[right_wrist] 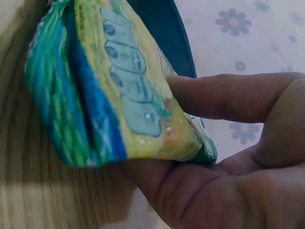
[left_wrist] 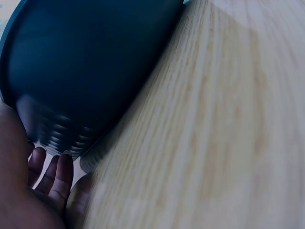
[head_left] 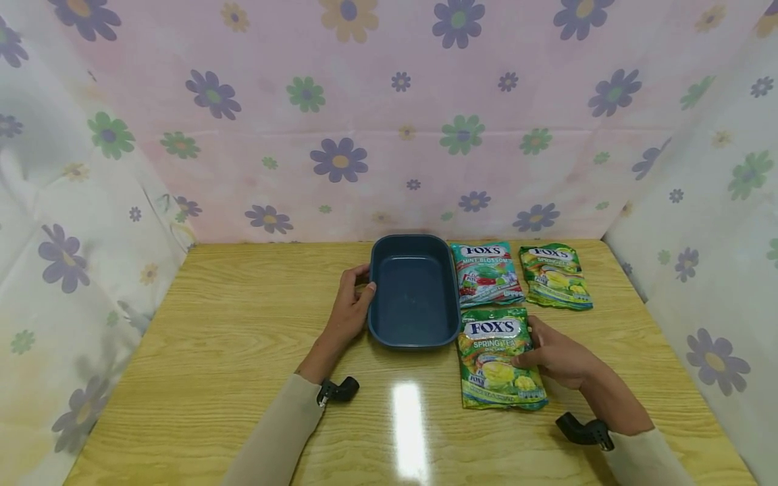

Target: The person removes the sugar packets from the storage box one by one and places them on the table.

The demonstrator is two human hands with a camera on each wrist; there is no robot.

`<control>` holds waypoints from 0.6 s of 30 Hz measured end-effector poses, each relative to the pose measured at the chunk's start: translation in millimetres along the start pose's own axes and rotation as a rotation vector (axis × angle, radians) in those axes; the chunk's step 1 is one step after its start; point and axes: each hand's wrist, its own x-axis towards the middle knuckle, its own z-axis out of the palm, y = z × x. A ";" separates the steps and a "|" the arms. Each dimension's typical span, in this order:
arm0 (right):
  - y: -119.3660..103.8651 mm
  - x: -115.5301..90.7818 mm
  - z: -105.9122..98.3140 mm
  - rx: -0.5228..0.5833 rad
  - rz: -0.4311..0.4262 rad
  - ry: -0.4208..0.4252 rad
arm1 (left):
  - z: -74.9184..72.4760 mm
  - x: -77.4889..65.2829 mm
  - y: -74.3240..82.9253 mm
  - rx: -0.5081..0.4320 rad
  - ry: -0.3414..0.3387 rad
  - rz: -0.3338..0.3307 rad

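A dark blue rectangular plastic tray [head_left: 413,297] sits on the table. At its left side my left hand [head_left: 352,307] holds the rim, with the thumb over the edge and the fingers [left_wrist: 62,179] along the outer wall. My right hand [head_left: 559,354] grips a green-and-yellow candy bag [head_left: 498,385] marked Fox's Spring Tea by its right side. In the right wrist view the thumb presses on the front of this bag [right_wrist: 138,86] while fingers lie beneath it. Part of those fingers is hidden by the bag.
Right of the tray lies a teal-and-red Mint Blossom candy bag [head_left: 486,277]. Another Spring Tea bag [head_left: 554,278] lies farther right, near the back edge. The wood-grain table [head_left: 243,324] is bordered by a flowered cloth [head_left: 389,155] behind and at both sides.
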 end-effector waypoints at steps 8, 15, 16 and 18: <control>-0.5 0.0 -0.3 -0.131 0.045 0.092 | -0.4 -0.7 0.6 -0.001 0.002 -0.001; -7.5 -8.0 -2.1 -0.383 0.136 0.245 | -0.5 -0.2 -0.1 0.003 -0.002 -0.010; -8.5 -9.6 -2.7 -0.410 0.137 0.263 | -0.5 -0.1 -0.4 0.004 -0.003 -0.010; -9.9 -12.2 -4.5 -0.431 0.125 0.277 | -0.3 -0.2 -0.7 0.008 -0.001 -0.009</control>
